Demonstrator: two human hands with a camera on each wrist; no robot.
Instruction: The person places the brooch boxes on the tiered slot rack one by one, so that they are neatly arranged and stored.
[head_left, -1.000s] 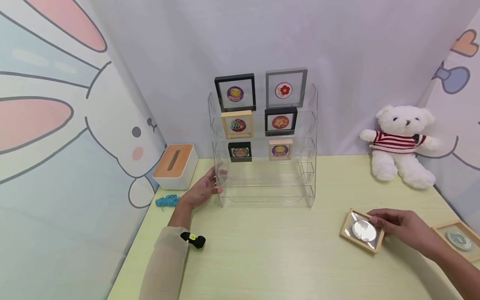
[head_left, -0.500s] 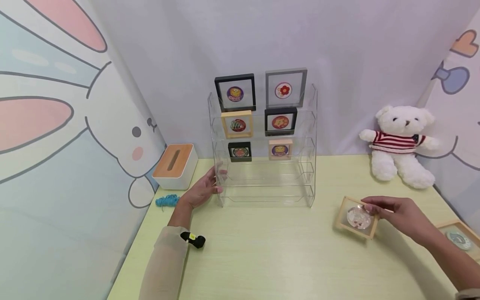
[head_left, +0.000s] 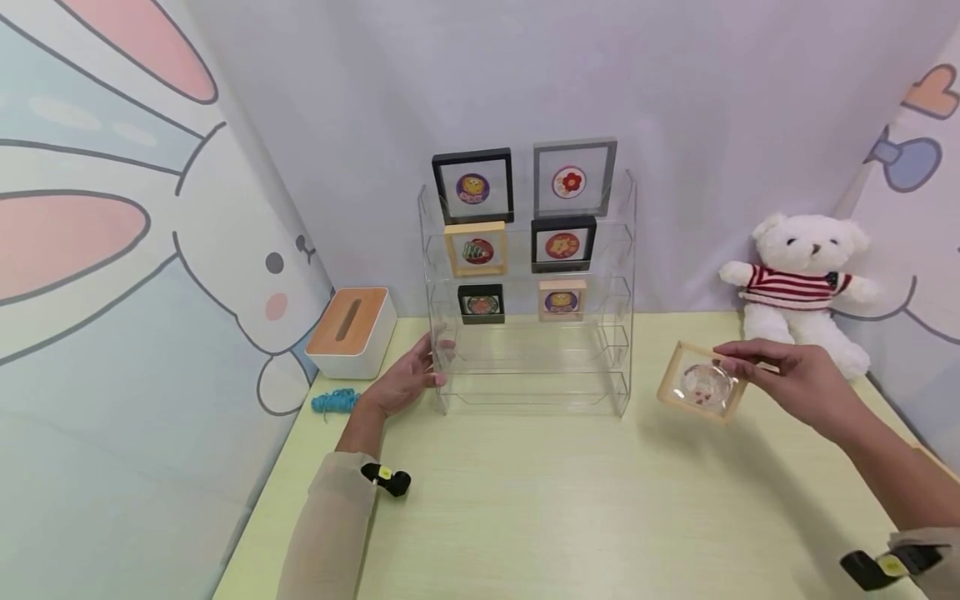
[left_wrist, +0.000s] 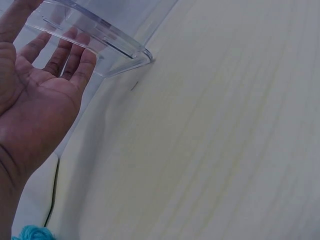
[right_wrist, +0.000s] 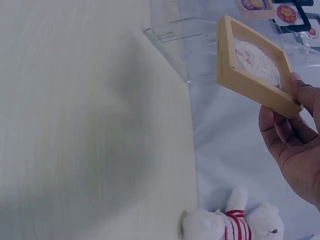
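My right hand (head_left: 802,383) pinches a light wooden picture frame (head_left: 705,386) at its right edge, thumb on the front and fingers behind. The frame is tilted above the table, and a round clear piece shows in its middle. In the right wrist view, a clear acrylic display rack (right_wrist: 172,37) lies beyond it. My left hand (head_left: 401,383) holds the rack's left side, with thumb and fingers around the clear panel in the left wrist view (left_wrist: 95,37). Framed round pictures stand on the rack's upper tiers, among them a black frame (head_left: 472,187) and a grey frame (head_left: 573,179).
A white tissue box (head_left: 351,333) with a wooden lid stands left of the rack, a bundle of blue cord (head_left: 335,401) before it. At the back right sits a white teddy bear (head_left: 806,267) in a striped top. Patterned walls border the table (head_left: 525,500).
My right hand has raised the wooden frame off the table and carried it back and slightly left, tilting it up. The left hand stays at the rack.
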